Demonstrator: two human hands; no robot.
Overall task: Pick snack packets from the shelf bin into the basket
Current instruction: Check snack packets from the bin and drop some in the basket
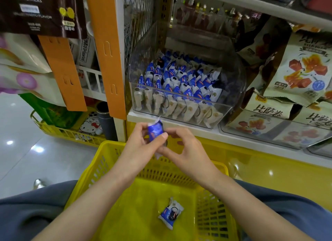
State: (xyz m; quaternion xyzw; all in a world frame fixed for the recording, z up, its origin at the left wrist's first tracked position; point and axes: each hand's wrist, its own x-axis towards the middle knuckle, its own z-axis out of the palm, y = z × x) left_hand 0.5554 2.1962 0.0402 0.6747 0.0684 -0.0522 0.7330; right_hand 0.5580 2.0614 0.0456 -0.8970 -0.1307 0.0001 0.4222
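Both hands (pixel 138 143) (pixel 186 151) pinch crinkly foil pkt (pixel 155 131), lattice plastic basket (pixel 212 213) below

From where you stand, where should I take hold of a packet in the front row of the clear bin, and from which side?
Pinch the blue top end of a front-row packet, from above through the open top of the bin. The packets stand upright, tightly packed, and the front wall covers their lower halves, so probably only the tops are free.
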